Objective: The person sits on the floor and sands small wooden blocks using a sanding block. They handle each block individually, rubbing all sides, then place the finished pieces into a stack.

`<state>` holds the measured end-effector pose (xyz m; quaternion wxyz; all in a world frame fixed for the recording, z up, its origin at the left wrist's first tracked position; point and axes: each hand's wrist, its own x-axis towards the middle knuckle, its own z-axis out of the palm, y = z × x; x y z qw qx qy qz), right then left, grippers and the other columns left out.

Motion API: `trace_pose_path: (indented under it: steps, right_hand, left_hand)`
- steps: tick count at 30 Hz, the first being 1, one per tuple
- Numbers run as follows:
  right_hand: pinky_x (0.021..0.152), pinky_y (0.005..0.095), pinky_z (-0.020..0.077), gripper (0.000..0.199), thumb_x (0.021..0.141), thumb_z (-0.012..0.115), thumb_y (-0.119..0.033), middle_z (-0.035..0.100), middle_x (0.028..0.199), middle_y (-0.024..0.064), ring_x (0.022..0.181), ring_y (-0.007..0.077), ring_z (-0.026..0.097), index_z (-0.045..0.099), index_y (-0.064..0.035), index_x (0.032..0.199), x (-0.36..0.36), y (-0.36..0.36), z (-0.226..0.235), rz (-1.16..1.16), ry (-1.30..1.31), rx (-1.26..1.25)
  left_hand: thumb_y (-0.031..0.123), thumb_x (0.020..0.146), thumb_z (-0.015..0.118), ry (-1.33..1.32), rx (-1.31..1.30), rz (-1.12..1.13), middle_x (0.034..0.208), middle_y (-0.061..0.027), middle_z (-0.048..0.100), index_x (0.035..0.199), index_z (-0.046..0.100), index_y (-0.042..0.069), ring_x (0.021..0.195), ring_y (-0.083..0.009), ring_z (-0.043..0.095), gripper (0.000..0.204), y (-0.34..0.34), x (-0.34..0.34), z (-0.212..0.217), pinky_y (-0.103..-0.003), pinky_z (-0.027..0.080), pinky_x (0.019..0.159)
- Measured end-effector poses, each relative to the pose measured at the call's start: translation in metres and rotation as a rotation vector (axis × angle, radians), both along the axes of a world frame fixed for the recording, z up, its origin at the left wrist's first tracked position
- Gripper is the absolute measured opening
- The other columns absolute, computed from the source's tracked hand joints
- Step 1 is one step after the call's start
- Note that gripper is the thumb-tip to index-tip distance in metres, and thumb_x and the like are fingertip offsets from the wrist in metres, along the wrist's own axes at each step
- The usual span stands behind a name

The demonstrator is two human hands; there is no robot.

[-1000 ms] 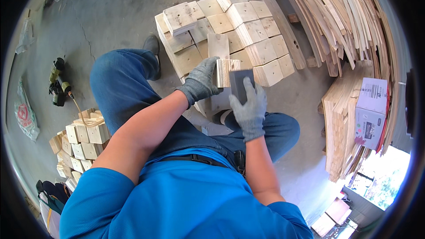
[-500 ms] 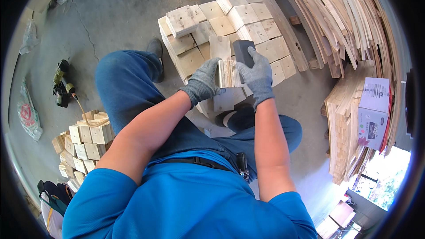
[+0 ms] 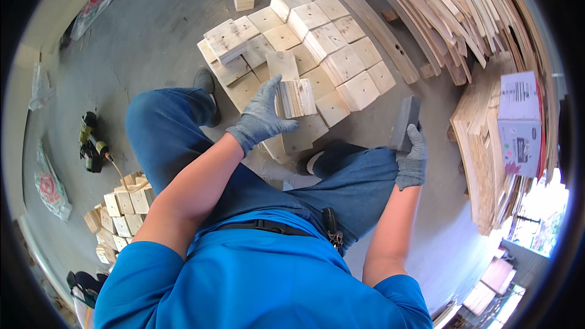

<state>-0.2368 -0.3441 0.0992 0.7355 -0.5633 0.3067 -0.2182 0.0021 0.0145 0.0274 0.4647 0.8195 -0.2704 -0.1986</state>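
Note:
My left hand point(image 3: 262, 117), in a grey knit glove, is open, with thumb and fingers spread at the left side of a small wooden block point(image 3: 297, 98). That block has layered edges facing me and rests among the stacked blocks. Whether the fingers touch it I cannot tell. Off to the right, above my knee, my gloved right hand point(image 3: 412, 157) is closed round a dark grey rectangular block point(image 3: 404, 123), held tilted. Square wooden blocks point(image 3: 343, 67), several with a small hole in the face, are stacked in stepped rows in front of me.
A single wooden block point(image 3: 244, 0) lies beyond the stack. Long wood strips point(image 3: 436, 15) are piled at the right, near a printed cardboard box point(image 3: 520, 125). At left are a nail gun with a hose point(image 3: 91, 143), a plastic bag point(image 3: 52, 189) and more wooden blocks point(image 3: 122, 213).
My right hand has swung away to the right with the dark grey block. The left hand has loosened from the small wooden block and opened. The view has shifted slightly.

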Motion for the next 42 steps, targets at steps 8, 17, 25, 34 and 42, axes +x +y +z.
trace_pose_path:
  steps: [8, 17, 25, 34, 42]
  right_hand:
    - [0.106, 0.0322, 0.0521, 0.068, 0.094, 0.08, -0.02, 0.069, 0.138, 0.0124, 0.121, 0.0204, 0.066, 0.056, 0.006, 0.153, -0.003, 0.011, 0.002, -0.054, 0.015, -0.036]
    - [0.107, 0.0314, 0.0508, 0.071, 0.091, 0.084, -0.019, 0.07, 0.141, 0.0122, 0.122, 0.0188, 0.066, 0.058, 0.0035, 0.153, -0.001, 0.008, -0.009, -0.035, 0.107, -0.148]
    - [0.109, 0.0329, 0.0506, 0.071, 0.091, 0.086, -0.018, 0.07, 0.141, 0.0147, 0.122, 0.021, 0.067, 0.059, 0.003, 0.153, 0.004, 0.012, -0.006, -0.004, 0.19, -0.292]
    - [0.107, 0.0393, 0.0542, 0.076, 0.083, 0.093, -0.027, 0.071, 0.135, 0.0197, 0.121, 0.0293, 0.069, 0.064, 0.0001, 0.147, 0.039, 0.107, -0.001, 0.07, 0.275, -0.733]
    - [0.113, 0.0564, 0.0465, 0.077, 0.079, 0.092, -0.03, 0.059, 0.145, 0.0282, 0.13, 0.0478, 0.057, 0.065, -0.0123, 0.149, 0.062, 0.158, -0.004, 0.119, 0.262, -1.225]
  left_hand:
    - [0.034, 0.068, 0.099, -0.057, -0.019, -0.024, 0.159, -0.0252, 0.047, 0.165, 0.033, -0.002, 0.147, -0.0382, 0.05, 0.123, -0.002, 0.011, -0.029, -0.042, 0.042, 0.126]
    - [0.034, 0.064, 0.1, -0.118, 0.039, -0.029, 0.147, -0.0227, 0.055, 0.153, 0.046, -0.003, 0.138, -0.0359, 0.056, 0.11, -0.01, 0.014, -0.019, -0.043, 0.045, 0.121]
    - [0.045, 0.068, 0.102, -0.045, -0.072, 0.025, 0.136, -0.0195, 0.064, 0.146, 0.055, -0.003, 0.127, -0.0295, 0.065, 0.103, -0.019, 0.006, 0.006, -0.04, 0.052, 0.112]
    - [0.041, 0.072, 0.103, 0.065, 0.013, -0.01, 0.13, -0.0162, 0.07, 0.145, 0.056, -0.005, 0.123, -0.0248, 0.067, 0.098, -0.024, 0.002, 0.028, -0.038, 0.053, 0.11]
    - [0.052, 0.074, 0.099, 0.163, 0.101, -0.019, 0.13, -0.0213, 0.072, 0.145, 0.057, -0.009, 0.124, -0.0292, 0.07, 0.102, -0.024, 0.001, 0.06, -0.039, 0.055, 0.109]
